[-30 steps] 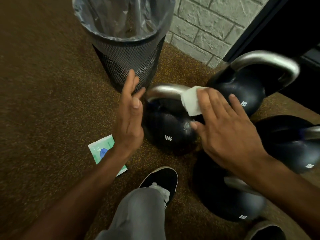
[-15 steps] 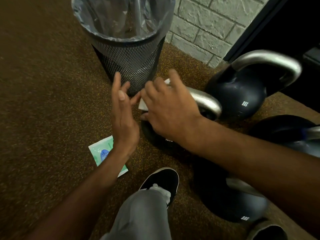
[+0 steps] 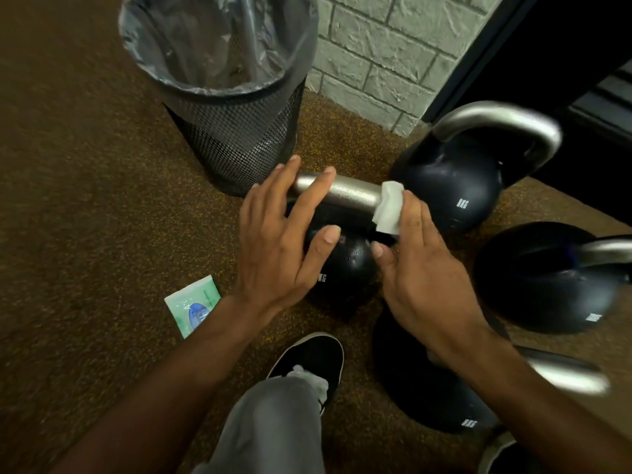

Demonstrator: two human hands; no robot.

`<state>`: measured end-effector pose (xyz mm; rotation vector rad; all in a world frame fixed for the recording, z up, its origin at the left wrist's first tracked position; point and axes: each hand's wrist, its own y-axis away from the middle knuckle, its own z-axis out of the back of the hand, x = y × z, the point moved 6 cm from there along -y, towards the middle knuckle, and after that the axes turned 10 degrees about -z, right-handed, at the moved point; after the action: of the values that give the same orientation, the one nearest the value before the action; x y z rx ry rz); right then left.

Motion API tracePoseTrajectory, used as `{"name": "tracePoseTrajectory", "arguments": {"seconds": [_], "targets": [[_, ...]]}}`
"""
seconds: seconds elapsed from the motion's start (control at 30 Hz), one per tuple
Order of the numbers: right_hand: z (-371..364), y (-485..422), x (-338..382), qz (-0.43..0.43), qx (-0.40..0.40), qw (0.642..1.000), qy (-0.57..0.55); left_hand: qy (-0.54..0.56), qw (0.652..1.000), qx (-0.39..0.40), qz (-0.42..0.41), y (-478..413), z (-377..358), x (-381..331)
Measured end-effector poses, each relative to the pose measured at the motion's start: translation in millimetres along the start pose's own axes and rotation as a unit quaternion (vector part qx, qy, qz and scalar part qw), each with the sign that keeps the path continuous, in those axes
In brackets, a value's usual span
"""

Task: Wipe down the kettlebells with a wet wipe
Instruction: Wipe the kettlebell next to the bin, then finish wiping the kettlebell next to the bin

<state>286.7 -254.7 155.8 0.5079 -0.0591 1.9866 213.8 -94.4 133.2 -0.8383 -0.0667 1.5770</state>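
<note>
Pinching the crumpled white wipe [image 3: 388,208] against the smooth steel handle [image 3: 349,196] of the round black kettlebell [image 3: 345,268], your right hand [image 3: 424,278] grips it; your left hand [image 3: 277,248] lies open, fingers straight.

Left hand [image 3: 277,248] flat, fingers spread, right hand [image 3: 420,268] fingers curled, thumb extended
</note>
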Motion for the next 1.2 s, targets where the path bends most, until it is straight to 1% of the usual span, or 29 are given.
{"name": "tracePoseTrajectory", "arguments": {"seconds": [0.13,0.2,0.3,0.37,0.4,0.43,0.47,0.5,0.53,0.57,0.6,0.63,0.7,0.73,0.8,0.9,0.93,0.97,1.07,1.1,1.13,1.2], "targets": [[-3,-6,-11,-0.092,-0.028,0.994,-0.051,0.005,1.0,0.012,0.016,-1,4,-1],[-7,-4,-17,-0.136,-0.018,0.988,-0.075,0.015,0.999,0.023,0.029,-3,9,-2],[-4,-2,-29,-0.171,-0.021,0.979,-0.107,0.01,0.999,0.041,0.031,-11,16,-7],[8,-2,-38,-0.202,-0.03,0.968,-0.148,-0.002,0.999,0.031,0.02,-22,24,-14],[15,-1,-42,-0.226,-0.026,0.951,-0.208,0.002,1.0,0.026,0.014,-27,28,-19],[21,1,-45,-0.25,-0.011,0.919,-0.305,0.016,1.0,0.023,0.008,-33,33,-24],[26,4,-45,-0.267,0.013,0.871,-0.411,0.044,0.999,0.026,0.011,-39,38,-28],[30,8,-41,-0.281,0.048,0.815,-0.505,0.093,0.995,0.035,0.03,-44,42,-32],[35,12,-35,-0.281,0.083,0.762,-0.578,0.158,0.983,0.057,0.067,-50,45,-36],[42,15,-29,-0.274,0.106,0.727,-0.621,0.232,0.962,0.089,0.118,-55,46,-40],[50,17,-25,-0.262,0.119,0.709,-0.644,0.302,0.928,0.13,0.172,-59,46,-46],[57,19,-20,-0.245,0.127,0.701,-0.658,0.361,0.889,0.172,0.225,-61,46,-53],[72,22,-8,-0.213,0.135,0.701,-0.667,0.432,0.815,0.237,0.305,-61,48,-67],[77,22,-3,-0.202,0.137,0.706,-0.665,0.456,0.789,0.25,0.328,-61,51,-72],[89,22,9,-0.19,0.141,0.706,-0.668,0.49,0.757,0.242,0.357,-64,59,-79],[108,21,29,-0.176,0.156,0.697,-0.678,0.518,0.737,0.198,0.386,-71,71,-83],[114,22,34,-0.173,0.16,0.703,-0.671,0.525,0.733,0.182,0.393,-73,77,-84],[120,21,38,-0.166,0.159,0.719,-0.656,0.531,0.73,0.168,0.397,-75,82,-84],[133,19,43,-0.148,0.143,0.786,-0.583,0.546,0.72,0.143,0.403,-79,97,-86],[135,18,42,-0.144,0.141,0.803,-0.561,0.552,0.715,0.135,0.407,-79,101,-86],[137,16,41,-0.142,0.14,0.811,-0.55,0.557,0.712,0.127,0.409,-79,104,-87],[139,16,38,-0.147,0.15,0.805,-0.555,0.568,0.706,0.112,0.408,-79,110,-87]]}}
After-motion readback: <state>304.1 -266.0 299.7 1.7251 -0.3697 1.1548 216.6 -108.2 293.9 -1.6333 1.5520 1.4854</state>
